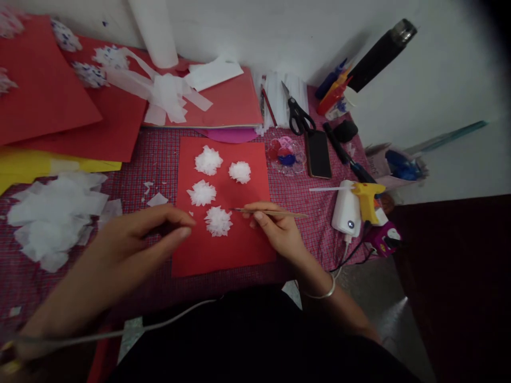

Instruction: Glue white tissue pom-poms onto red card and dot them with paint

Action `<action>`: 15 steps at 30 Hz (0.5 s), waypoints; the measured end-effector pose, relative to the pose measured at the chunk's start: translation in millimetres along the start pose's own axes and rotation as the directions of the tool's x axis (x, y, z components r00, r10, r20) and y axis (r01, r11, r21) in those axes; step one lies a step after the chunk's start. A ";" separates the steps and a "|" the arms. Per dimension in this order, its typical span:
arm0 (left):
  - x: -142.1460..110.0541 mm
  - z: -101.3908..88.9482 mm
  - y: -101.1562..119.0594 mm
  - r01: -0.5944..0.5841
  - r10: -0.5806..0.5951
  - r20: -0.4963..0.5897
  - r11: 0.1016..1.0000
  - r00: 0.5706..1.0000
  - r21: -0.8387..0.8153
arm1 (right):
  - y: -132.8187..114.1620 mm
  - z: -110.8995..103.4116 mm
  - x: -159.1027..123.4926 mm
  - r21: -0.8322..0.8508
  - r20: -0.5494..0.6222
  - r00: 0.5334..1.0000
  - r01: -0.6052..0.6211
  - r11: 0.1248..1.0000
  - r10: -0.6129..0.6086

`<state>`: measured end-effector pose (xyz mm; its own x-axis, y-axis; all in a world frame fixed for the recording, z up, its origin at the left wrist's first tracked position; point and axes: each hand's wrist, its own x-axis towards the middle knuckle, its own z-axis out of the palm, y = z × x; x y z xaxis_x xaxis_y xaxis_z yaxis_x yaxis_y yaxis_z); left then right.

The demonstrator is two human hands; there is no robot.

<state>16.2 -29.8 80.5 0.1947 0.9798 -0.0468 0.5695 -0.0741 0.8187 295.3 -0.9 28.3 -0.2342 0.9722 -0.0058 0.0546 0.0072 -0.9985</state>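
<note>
Several white ruffled paper flowers lie on a red sheet of paper [243, 250]: one flower at the top left [208, 160], a smaller flower at the right [240, 172], a flower at mid left [202, 193] and the lowest flower [218, 221]. My right hand [277, 226] pinches a thin paintbrush [285, 214], its dark tip pointing left, just beside the lowest flower. At the sheet's left edge hovers my left hand [136, 247], thumb and forefinger apart with nothing visible between them; its other fingers are hidden.
White paper squares [56, 213] are heaped at left. Scissors [298, 114], a plastic dish with red and blue paint [286, 154], a phone [319, 154], a white power bank [345, 210] and a yellow glue gun [367, 202] lie right. A cable [175, 318] crosses my front.
</note>
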 end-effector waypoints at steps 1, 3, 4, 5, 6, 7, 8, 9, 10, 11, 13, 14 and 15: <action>12.9 7.2 -3.0 -0.063 0.062 0.019 0.996 0.998 0.057 | -0.7 0.3 4.9 -0.029 0.036 0.999 0.009 1.000 -0.008; 29.5 22.3 -10.1 -0.185 0.180 0.047 0.968 0.983 0.167 | -1.2 2.1 13.4 -0.090 0.091 0.995 0.040 0.995 -0.032; 33.5 29.3 -13.4 -0.220 0.214 0.053 0.954 0.976 0.206 | -1.3 3.4 16.9 -0.116 0.113 0.993 0.059 0.991 -0.046; 35.5 35.3 -16.2 -0.231 0.224 0.056 0.947 0.973 0.225 | -1.3 4.8 19.7 -0.137 0.133 0.989 0.078 0.987 -0.060; 36.0 40.3 -18.3 -0.231 0.223 0.062 0.944 0.973 0.236 | -1.1 6.1 22.1 -0.152 0.154 0.985 0.097 0.984 -0.073; 35.9 44.4 -19.9 -0.225 0.216 0.065 0.943 0.974 0.243 | -0.8 7.4 24.0 -0.161 0.176 0.981 0.114 0.980 -0.085; 35.5 47.6 -21.0 -0.217 0.207 0.067 0.944 0.976 0.248 | -0.2 8.5 25.6 -0.166 0.200 0.975 0.130 0.977 -0.096; 35.1 50.2 -21.8 -0.209 0.198 0.067 0.945 0.978 0.250 | 0.6 9.4 26.8 -0.171 0.223 0.969 0.145 0.975 -0.105; 34.9 52.3 -22.6 -0.200 0.188 0.071 0.948 0.980 0.249 | 1.7 10.3 27.8 -0.177 0.243 0.964 0.156 0.972 -0.111; 34.9 54.1 -23.4 -0.192 0.179 0.075 0.950 0.981 0.246 | 2.9 11.0 28.7 -0.184 0.258 0.960 0.163 0.969 -0.113; 35.3 57.2 -25.5 -0.178 0.165 0.078 0.957 0.983 0.229 | 5.3 12.1 30.2 -0.204 0.273 0.957 0.161 0.966 -0.102; 35.6 58.6 -26.8 -0.172 0.159 0.076 0.962 0.984 0.212 | 6.2 12.5 30.9 -0.213 0.277 0.957 0.154 0.965 -0.091; 35.8 59.8 -28.1 -0.165 0.154 0.073 0.968 0.985 0.189 | 7.0 12.8 31.4 -0.216 0.281 0.956 0.147 0.965 -0.083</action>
<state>54.9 -3.7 21.7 0.3376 0.9405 0.0386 0.6703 -0.2689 0.6917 275.9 26.7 20.4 -0.5010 0.8632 0.0621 0.2275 0.2006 -0.9529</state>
